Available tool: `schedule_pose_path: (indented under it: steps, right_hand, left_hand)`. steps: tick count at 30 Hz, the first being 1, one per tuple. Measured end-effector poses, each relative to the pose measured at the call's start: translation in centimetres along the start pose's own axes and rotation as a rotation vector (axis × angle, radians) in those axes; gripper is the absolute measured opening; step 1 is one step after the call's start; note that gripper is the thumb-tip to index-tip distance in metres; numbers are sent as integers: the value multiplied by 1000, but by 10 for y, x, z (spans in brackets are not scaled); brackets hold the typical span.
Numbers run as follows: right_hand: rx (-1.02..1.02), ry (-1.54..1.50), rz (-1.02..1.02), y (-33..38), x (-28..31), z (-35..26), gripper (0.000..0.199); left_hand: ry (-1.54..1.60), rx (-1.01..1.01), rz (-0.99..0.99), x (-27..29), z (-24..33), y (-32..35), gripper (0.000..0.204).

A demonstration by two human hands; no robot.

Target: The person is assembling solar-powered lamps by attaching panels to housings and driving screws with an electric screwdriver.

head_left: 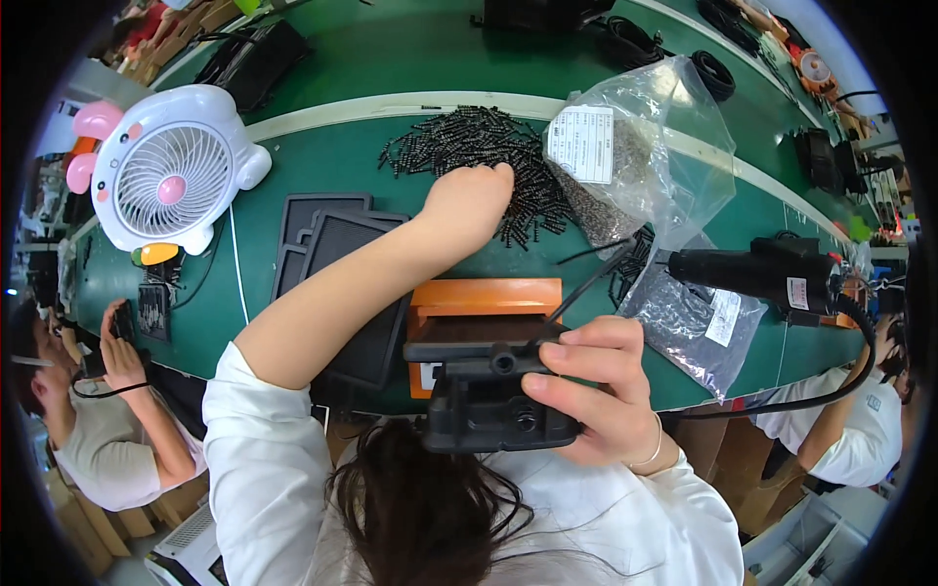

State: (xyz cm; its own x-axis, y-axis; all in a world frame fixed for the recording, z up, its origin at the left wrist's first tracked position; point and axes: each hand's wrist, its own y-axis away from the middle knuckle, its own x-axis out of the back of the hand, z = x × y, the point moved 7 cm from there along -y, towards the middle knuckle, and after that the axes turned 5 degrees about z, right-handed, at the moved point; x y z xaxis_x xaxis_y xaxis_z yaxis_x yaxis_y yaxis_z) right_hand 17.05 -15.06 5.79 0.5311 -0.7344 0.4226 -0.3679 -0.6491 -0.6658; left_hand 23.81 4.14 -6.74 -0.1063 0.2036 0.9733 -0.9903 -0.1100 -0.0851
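My left hand [467,200] reaches out across the green bench and rests fingers-down on a spread pile of small black screws [479,146]; whether it pinches one is hidden. My right hand [596,386] grips a black plastic housing [489,400] close to my body, thumb and fingers wrapped around its right side. A thin black wire [586,283] rises from the housing. Just behind it stands an orange fixture block [484,298].
A clear bag of small parts [635,146] lies right of the screws, a second bag [699,327] nearer. A black electric screwdriver [752,272] hangs at right. Black trays [322,234] and a white fan [166,171] sit left. Other people work at both sides.
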Motion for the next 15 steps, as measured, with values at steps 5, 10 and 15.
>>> schedule_pose_path:
  steps: [5,10,15]
  right_hand:
    - [8,-65,17,-1,-1,2,54]
    - [3,-74,35,0,0,2,53]
    - [-6,-84,51,1,-1,3,53]
  left_hand:
    - [-17,-91,-20,-1,-1,-1,8]
    - [0,-84,-26,2,-2,-2,9]
    - [202,-23,-1,3,-3,-4,13]
